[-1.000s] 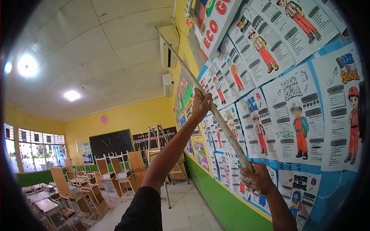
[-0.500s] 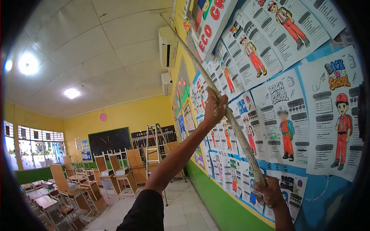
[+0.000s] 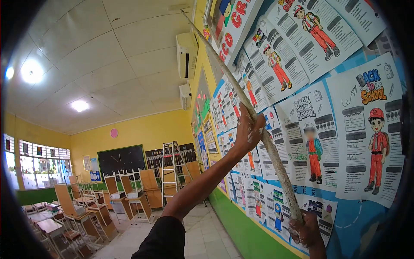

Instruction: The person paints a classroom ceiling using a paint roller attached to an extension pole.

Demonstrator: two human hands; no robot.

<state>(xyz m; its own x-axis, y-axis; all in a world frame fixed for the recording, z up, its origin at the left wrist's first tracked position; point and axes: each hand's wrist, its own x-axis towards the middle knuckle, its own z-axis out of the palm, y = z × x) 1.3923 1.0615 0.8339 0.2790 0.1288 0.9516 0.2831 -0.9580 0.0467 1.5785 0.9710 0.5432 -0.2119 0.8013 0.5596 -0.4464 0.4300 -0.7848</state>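
Note:
A long, pale, paint-spattered pole [image 3: 280, 170] runs slantwise from the lower right up to the ceiling. My left hand [image 3: 249, 133] is closed around its middle, arm stretched out. Lower down, my right hand [image 3: 308, 229] grips the pole near its bottom end. Whitish specks dot both hands. The pole's thin far tip meets the ceiling [image 3: 142, 47] close to the yellow wall; what is fixed at that tip is too small to make out. Beside the pole, the wall carries rows of coloured worksheets [image 3: 319, 142].
Two air conditioners [image 3: 186, 56] hang high on the wall by the pole. A stepladder [image 3: 170, 170] stands ahead near the blackboard [image 3: 121, 159]. Stacked desks and chairs [image 3: 71, 200] fill the left side. A framed sign [image 3: 235, 30] sticks out above the worksheets.
Both hands have shifted slightly right and down in view, still around the pole. The pole's upper end has moved a little up and stays at the ceiling. The view has turned slightly.

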